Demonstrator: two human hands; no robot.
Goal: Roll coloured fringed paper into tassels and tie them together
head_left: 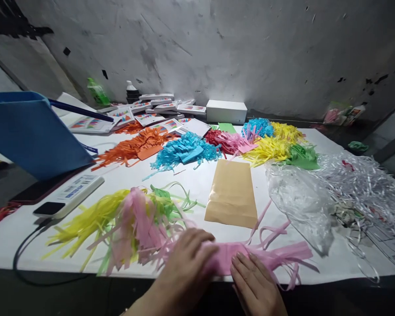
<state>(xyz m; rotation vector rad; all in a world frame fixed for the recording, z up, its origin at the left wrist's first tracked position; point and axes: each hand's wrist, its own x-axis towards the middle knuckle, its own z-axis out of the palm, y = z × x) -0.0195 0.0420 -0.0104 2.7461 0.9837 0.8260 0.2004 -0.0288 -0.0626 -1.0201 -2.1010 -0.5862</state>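
A pink fringed tissue-paper strip (225,259) lies across the table's front edge, with loose cut ends fanning out to the right. My left hand (189,259) is bent over its left part, slightly blurred, fingers curled round the paper and thumb hidden. On the right part, my right hand (255,281) rests with its fingers extended flat on the paper. Left of my hands, a pink fringe (143,224) lies over yellow fringe (95,219) and green fringe (163,202). Behind the strip is a flat brown paper envelope (233,193).
Orange fringe (140,145), blue fringe (184,151) and yellow fringe (270,149) lie behind. Clear plastic wrap (303,197) and silvery shreds (365,184) are right. A blue box (33,131) and a white device (70,195) with a cable stand left. A white box (226,112) is at the wall.
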